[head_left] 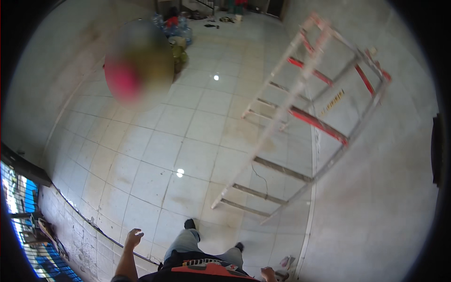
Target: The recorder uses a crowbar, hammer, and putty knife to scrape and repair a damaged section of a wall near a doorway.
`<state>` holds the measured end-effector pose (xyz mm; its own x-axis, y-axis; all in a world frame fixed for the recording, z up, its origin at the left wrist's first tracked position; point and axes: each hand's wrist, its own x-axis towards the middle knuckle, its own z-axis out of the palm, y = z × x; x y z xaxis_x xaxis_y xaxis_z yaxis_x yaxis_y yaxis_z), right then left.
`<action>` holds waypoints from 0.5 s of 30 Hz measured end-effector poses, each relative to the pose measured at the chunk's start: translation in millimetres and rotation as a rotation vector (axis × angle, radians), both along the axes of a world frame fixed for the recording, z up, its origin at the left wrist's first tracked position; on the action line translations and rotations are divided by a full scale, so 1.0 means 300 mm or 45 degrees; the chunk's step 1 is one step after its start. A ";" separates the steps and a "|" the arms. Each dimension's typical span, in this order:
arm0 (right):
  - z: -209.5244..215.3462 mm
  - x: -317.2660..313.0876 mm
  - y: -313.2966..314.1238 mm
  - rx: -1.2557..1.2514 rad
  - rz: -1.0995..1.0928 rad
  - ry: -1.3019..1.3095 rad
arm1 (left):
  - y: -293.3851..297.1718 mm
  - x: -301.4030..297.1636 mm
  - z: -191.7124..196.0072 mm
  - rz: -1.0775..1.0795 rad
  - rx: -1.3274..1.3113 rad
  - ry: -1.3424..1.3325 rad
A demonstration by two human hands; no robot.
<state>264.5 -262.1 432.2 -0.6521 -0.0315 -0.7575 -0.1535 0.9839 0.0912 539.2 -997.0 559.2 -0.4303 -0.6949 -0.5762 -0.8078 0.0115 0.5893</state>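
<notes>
My left hand (134, 238) hangs out to the left above the tiled floor. Its fingers are loosely bent with a gap between them, and nothing is in it. At the lower edge, my right hand (268, 274) shows only in part, low beside my body; its fingers cannot be made out. A small pale pink and white item (287, 261) lies on the floor beyond that hand, by the wall. Ahead on the right stands a paint-spattered stepladder (300, 175) with red upper steps, spread on its legs. Neither hand touches it.
Water jugs (185, 34) and green gas cylinders (180, 57) stand at the far left, partly behind a blurred patch. A bare wall (376, 188) runs along the right. Tiled floor (197, 127) spreads ahead. A raised sill (110, 238) edges the left near a barred opening (28, 197).
</notes>
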 end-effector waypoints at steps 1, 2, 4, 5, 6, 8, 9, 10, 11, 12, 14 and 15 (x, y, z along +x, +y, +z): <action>0.029 -0.083 -0.174 -0.105 0.193 -0.069 | -0.082 -0.049 0.062 0.183 0.011 0.021; 0.058 -0.173 -0.354 -0.204 0.381 -0.136 | -0.132 -0.098 0.120 0.480 0.317 0.101; 0.115 -0.358 -0.626 -0.433 0.509 -0.058 | -0.158 -0.204 0.283 0.678 0.386 0.325; 0.241 -0.436 -0.879 -0.489 0.111 -0.140 | -0.189 -0.249 0.347 0.675 0.322 0.387; 0.249 -0.534 -0.999 -0.441 0.703 -0.056 | -0.245 -0.319 0.355 0.672 0.334 0.406; 0.256 -0.676 -1.257 -0.813 0.673 0.251 | -0.346 -0.450 0.323 0.733 0.296 0.573; 0.243 -0.737 -1.374 -0.910 0.404 0.289 | -0.391 -0.517 0.296 0.714 0.323 0.609; 0.242 -0.802 -1.484 -0.929 0.408 0.288 | -0.440 -0.579 0.277 0.742 0.354 0.659; 0.241 -0.871 -1.591 -1.057 0.238 0.207 | -0.473 -0.642 0.239 0.684 0.352 0.582; 0.238 -0.947 -1.709 -1.183 0.066 0.124 | -0.517 -0.697 0.211 0.627 0.346 0.507; 0.236 -1.139 -1.936 -1.192 0.310 0.263 | -0.597 -0.770 0.173 0.320 0.200 0.126; 0.245 -1.216 -1.992 -1.159 0.553 0.390 | -0.627 -0.804 0.172 0.186 0.020 0.121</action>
